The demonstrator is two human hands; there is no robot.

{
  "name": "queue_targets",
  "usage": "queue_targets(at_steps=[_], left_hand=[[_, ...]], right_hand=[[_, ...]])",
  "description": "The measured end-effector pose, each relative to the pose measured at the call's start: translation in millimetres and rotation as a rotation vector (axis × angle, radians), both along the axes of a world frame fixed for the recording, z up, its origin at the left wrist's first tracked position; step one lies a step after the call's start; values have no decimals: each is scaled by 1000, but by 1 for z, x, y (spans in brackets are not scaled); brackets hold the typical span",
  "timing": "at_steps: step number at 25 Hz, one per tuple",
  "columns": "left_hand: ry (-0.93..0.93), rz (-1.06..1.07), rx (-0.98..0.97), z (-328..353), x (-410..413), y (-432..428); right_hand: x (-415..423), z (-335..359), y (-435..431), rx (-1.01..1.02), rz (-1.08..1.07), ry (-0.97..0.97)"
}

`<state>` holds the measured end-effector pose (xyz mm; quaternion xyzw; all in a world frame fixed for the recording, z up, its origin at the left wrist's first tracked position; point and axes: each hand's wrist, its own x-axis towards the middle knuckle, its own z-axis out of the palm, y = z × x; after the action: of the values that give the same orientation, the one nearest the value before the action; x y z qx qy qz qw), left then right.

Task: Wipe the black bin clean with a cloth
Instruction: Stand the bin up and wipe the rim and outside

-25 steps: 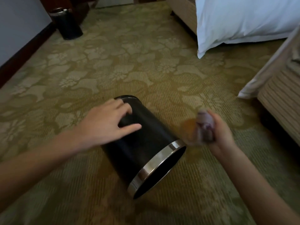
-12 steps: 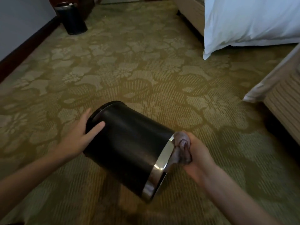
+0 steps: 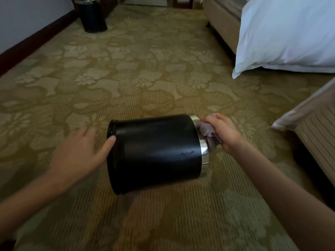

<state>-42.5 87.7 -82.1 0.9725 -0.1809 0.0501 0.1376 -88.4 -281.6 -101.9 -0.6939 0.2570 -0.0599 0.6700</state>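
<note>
Presently, head view, the only one supplied. The bin (image 3: 155,153) lies on its side above the carpet (image 3: 126,69), base end toward my left, chrome rim (image 3: 204,147) toward my right. I cannot tell whether its underside touches the carpet or is held just clear of it.

My left hand (image 3: 81,153) is spread, fingers apart, and clamps on nothing. Only the thumb tip touches, pressed against the wall at the base edge. I judge this a steadying contact: it stops the round body rolling and braces it against the push from the other end.

My right hand (image 3: 223,133) is closed tight on the cloth (image 3: 208,133), which is bunched into a wad. That grip presses the wad against the chrome rim at the open end. Bunching gives a firm pad; a loose cloth would drag and fold.

The sideways position appears deliberate: it brings rim and wall up toward me and lets the bin be turned to present fresh surface.

Judgement on progress: the rim is in hand. A small smudge (image 3: 187,153) shows on the wall near the rim, so the wall wants attention yet. The interior is hidden from this angle.

Also noted: a second bin (image 3: 92,15) upright by the far wall, and white bedding (image 3: 290,33) at upper right, both well apart from the work.
</note>
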Motion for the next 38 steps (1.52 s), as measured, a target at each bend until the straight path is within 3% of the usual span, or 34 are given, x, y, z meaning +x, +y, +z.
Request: queue_targets(at_steps=[2, 5, 8, 10, 12, 15, 17, 19, 22, 24, 26, 28, 30, 31, 33, 35, 38], left_hand=[[-130, -138, 133, 12, 21, -31], [36, -363, 240, 7, 26, -103], [145, -316, 294, -17, 17, -146], [43, -270, 294, -30, 19, -150], [-17, -256, 266, -34, 30, -151], [41, -216, 235, -37, 55, -158], [65, -221, 225, -39, 65, -162], [92, -229, 220, -38, 76, -163], [172, -246, 211, -36, 100, -166], [223, -258, 211, -34, 114, -168], [245, -268, 221, -33, 118, -168], [239, -272, 222, -31, 116, -168], [237, -272, 227, -31, 115, -167], [237, -273, 228, -31, 114, -168], [251, -269, 226, -30, 116, -169], [272, -259, 232, -29, 124, -170], [291, -258, 249, -31, 132, -173]], right_hand=[[-8, -1, -7, -8, 30, 67], [-1, 11, -10, -44, 20, 168], [35, 23, 1, -173, -22, 175], [61, 26, 14, -417, 58, 216], [68, 21, 28, -787, 109, 311], [50, 8, 44, -1070, 41, 204], [23, -7, 44, -1037, -46, 41], [-15, -27, 49, -874, -116, -81], [-61, -62, 63, -511, -182, -146], [-66, -73, 67, -406, -212, -169], [-55, -66, 62, -416, -213, -220], [-19, -45, 47, -567, -194, -210], [45, -22, 26, -746, -55, -7], [78, -9, 17, -715, 31, 124], [114, 7, 7, -483, 167, 191], [109, 0, 7, -302, 132, 90], [25, -36, 29, -306, -97, -116]])
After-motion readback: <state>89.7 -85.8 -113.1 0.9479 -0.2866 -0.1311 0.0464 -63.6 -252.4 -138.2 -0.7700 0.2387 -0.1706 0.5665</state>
